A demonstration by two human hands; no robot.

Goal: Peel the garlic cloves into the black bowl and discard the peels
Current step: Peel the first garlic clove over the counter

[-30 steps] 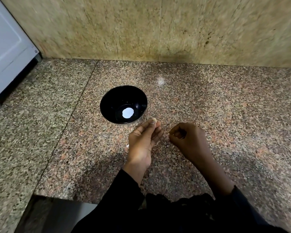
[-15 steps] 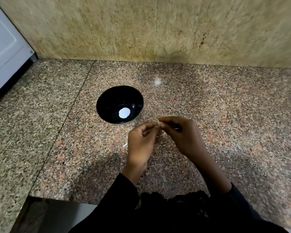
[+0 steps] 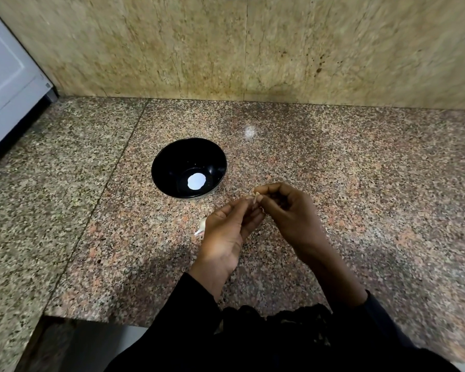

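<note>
A black bowl (image 3: 169, 159) stands on the granite counter, holding nothing but a white glare spot in its bottom. Just to its right and nearer me, my left hand (image 3: 226, 232) and my right hand (image 3: 287, 210) meet over the counter. Between their fingertips is a small pale garlic clove (image 3: 256, 196), pinched from both sides. A second pale garlic clove (image 3: 202, 226) lies on the counter, partly hidden behind my left hand.
The speckled granite counter (image 3: 360, 183) runs to a stone backsplash (image 3: 253, 49) at the back. A white appliance (image 3: 3, 76) stands at the far left. The counter's front edge (image 3: 91, 316) drops off below my sleeves.
My hands were apart a second ago, the left holding the clove alone. The right hand has come in and its fingertips now pinch the clove too.
</note>
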